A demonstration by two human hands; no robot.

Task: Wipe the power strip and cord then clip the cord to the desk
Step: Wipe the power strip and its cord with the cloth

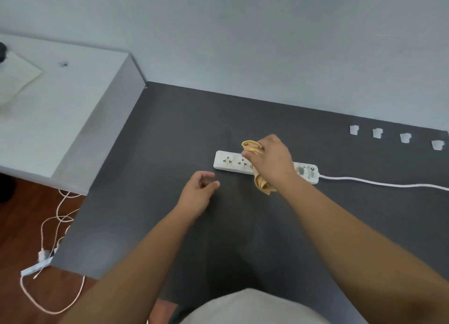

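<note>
Now right hand (269,163) fingers (247,155) press cloth (252,147) onto power strip (228,162).

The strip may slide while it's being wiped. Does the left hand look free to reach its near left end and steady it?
Probably yes. The left hand is empty, just short of the power strip, with only bare desk between. The right hand and cloth work further right.

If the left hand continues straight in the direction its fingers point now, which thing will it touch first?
Probably the near left end of the power strip. The left hand points up and right, with bare desk between; height is unclear.
</note>
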